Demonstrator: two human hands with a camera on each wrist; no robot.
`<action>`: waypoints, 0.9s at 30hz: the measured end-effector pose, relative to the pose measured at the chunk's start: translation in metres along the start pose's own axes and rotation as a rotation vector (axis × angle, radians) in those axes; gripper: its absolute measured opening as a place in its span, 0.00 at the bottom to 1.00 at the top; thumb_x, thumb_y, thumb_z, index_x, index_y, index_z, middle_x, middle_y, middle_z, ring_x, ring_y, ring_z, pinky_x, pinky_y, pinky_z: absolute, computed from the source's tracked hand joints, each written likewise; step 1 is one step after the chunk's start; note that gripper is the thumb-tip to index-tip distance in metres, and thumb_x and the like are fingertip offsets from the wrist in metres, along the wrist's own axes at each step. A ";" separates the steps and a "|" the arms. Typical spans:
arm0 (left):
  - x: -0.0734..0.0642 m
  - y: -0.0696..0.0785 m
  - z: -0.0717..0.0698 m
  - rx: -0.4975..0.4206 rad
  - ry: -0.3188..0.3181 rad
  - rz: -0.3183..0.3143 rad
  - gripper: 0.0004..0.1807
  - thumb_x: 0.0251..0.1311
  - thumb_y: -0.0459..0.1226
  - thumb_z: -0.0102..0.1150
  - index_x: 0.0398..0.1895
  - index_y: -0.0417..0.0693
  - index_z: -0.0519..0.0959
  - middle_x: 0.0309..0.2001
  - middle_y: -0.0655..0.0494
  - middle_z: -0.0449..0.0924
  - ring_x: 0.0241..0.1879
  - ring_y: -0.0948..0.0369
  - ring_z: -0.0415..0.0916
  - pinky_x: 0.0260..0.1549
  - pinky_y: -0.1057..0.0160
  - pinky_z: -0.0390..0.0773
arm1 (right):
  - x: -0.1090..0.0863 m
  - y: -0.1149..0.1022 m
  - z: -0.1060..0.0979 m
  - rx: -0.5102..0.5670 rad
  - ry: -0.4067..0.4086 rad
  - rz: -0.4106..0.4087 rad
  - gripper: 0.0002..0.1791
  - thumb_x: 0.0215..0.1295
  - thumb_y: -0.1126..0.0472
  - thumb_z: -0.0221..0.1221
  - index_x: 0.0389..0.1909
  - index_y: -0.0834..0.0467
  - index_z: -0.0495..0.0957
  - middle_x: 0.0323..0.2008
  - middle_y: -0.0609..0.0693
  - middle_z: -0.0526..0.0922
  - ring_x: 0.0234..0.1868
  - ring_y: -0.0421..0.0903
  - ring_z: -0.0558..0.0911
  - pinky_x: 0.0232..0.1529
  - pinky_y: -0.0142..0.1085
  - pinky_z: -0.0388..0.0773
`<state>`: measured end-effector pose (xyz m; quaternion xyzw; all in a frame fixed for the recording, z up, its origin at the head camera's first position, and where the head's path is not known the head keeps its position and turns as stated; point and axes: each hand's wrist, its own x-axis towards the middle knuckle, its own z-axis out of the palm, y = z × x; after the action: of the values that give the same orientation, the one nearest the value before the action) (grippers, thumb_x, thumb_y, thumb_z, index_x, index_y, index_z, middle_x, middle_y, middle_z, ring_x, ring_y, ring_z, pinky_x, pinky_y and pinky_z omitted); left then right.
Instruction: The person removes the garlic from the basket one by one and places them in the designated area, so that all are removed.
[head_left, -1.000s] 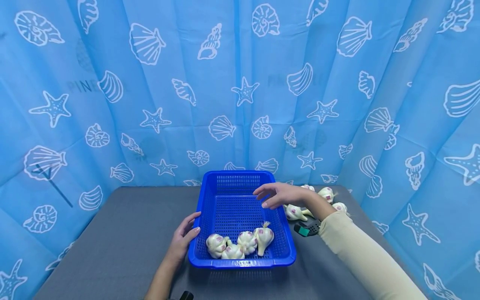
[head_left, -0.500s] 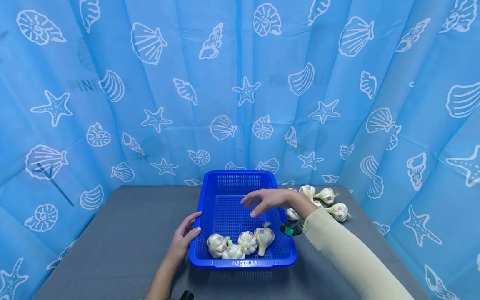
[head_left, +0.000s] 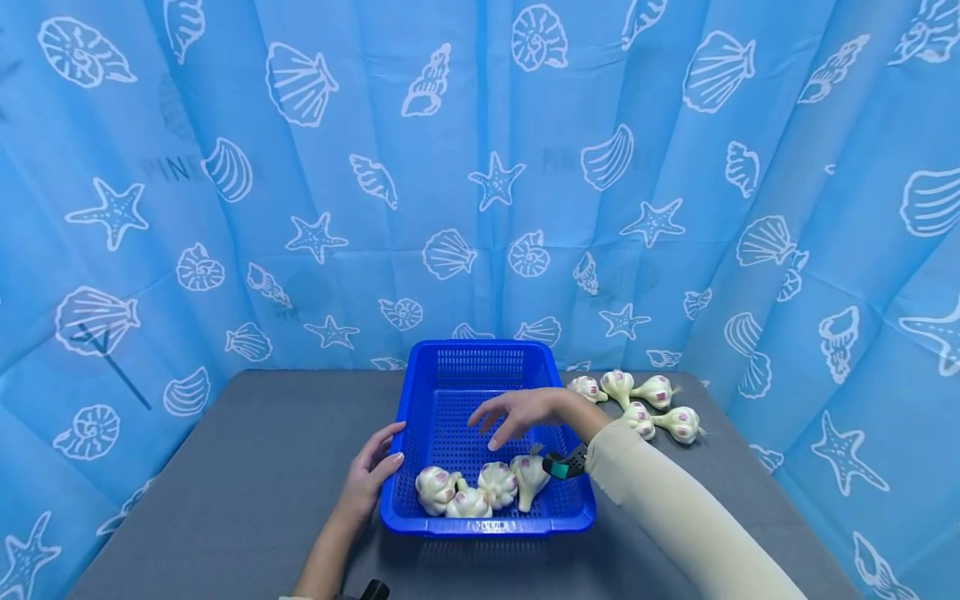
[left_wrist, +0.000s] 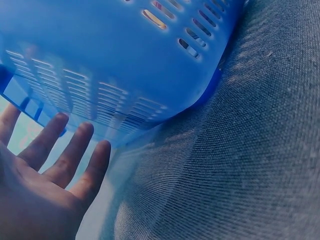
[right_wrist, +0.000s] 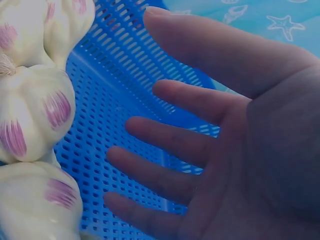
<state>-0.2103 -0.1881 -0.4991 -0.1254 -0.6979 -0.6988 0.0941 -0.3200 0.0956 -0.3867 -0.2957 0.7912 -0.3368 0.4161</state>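
Note:
A blue plastic basket [head_left: 487, 527] stands on the grey table. Several garlic bulbs [head_left: 497, 485] lie inside it along the near end. My left hand [head_left: 367, 471] rests against the basket's left side, thumb at the rim; in the left wrist view its spread fingers [left_wrist: 82, 150] lie by the slotted wall. Over the inside of the basket hovers my right hand [head_left: 517, 414], with nothing in it. The right wrist view has its fingers loosely extended and apart from the garlic bulbs [right_wrist: 37, 112] at the left. My right wrist partly covers the rightmost bulb in the head view.
More garlic bulbs [head_left: 637, 417] lie in a loose group on the table [head_left: 300, 433], behind and right of the basket. A blue curtain [head_left: 480, 208] with white shell prints hangs behind and at the sides. A black band [head_left: 564, 465] circles the right wrist.
My right hand has moved left and toward me, from the basket's right rim to over its inside. The garlic group at the right is more fully visible. My left hand stays at the left side.

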 end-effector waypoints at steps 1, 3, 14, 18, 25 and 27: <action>0.000 0.000 0.000 0.001 0.001 -0.001 0.25 0.65 0.31 0.52 0.66 0.40 0.68 0.61 0.35 0.70 0.55 0.55 0.73 0.48 0.61 0.75 | 0.001 0.000 0.001 0.001 -0.008 0.005 0.33 0.63 0.56 0.64 0.69 0.55 0.66 0.64 0.60 0.69 0.58 0.49 0.75 0.59 0.56 0.67; 0.000 0.000 0.000 0.006 0.001 0.001 0.25 0.66 0.31 0.51 0.66 0.40 0.68 0.61 0.35 0.70 0.55 0.54 0.73 0.48 0.60 0.75 | 0.003 0.000 0.003 0.010 -0.020 0.017 0.33 0.63 0.57 0.64 0.68 0.56 0.66 0.64 0.59 0.69 0.58 0.49 0.75 0.58 0.56 0.68; 0.000 -0.001 -0.001 0.018 0.005 0.001 0.25 0.66 0.31 0.52 0.66 0.41 0.68 0.62 0.35 0.70 0.56 0.49 0.71 0.48 0.60 0.75 | 0.012 0.001 0.011 0.007 -0.088 0.074 0.31 0.63 0.59 0.64 0.67 0.56 0.68 0.64 0.56 0.70 0.58 0.49 0.74 0.57 0.54 0.70; 0.000 -0.001 0.000 0.005 0.005 -0.007 0.25 0.65 0.31 0.52 0.66 0.41 0.68 0.61 0.35 0.70 0.56 0.51 0.72 0.48 0.60 0.75 | 0.017 0.001 0.015 -0.032 -0.115 0.093 0.28 0.62 0.60 0.64 0.64 0.55 0.71 0.60 0.52 0.74 0.56 0.47 0.75 0.57 0.53 0.70; 0.000 0.000 0.000 -0.004 0.004 -0.021 0.25 0.66 0.31 0.52 0.66 0.41 0.68 0.62 0.35 0.70 0.57 0.48 0.71 0.48 0.60 0.75 | 0.024 0.002 0.024 -0.124 -0.162 0.082 0.22 0.61 0.65 0.63 0.58 0.54 0.78 0.53 0.45 0.80 0.55 0.41 0.76 0.56 0.43 0.71; 0.000 0.000 0.000 0.001 0.004 -0.018 0.24 0.66 0.31 0.51 0.66 0.41 0.68 0.62 0.35 0.69 0.57 0.45 0.70 0.48 0.60 0.75 | 0.026 0.002 0.026 -0.128 -0.171 0.078 0.23 0.59 0.68 0.64 0.56 0.56 0.78 0.52 0.46 0.81 0.55 0.42 0.76 0.55 0.39 0.71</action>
<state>-0.2103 -0.1885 -0.4988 -0.1177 -0.6993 -0.6995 0.0891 -0.3107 0.0698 -0.4108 -0.3184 0.7836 -0.2428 0.4750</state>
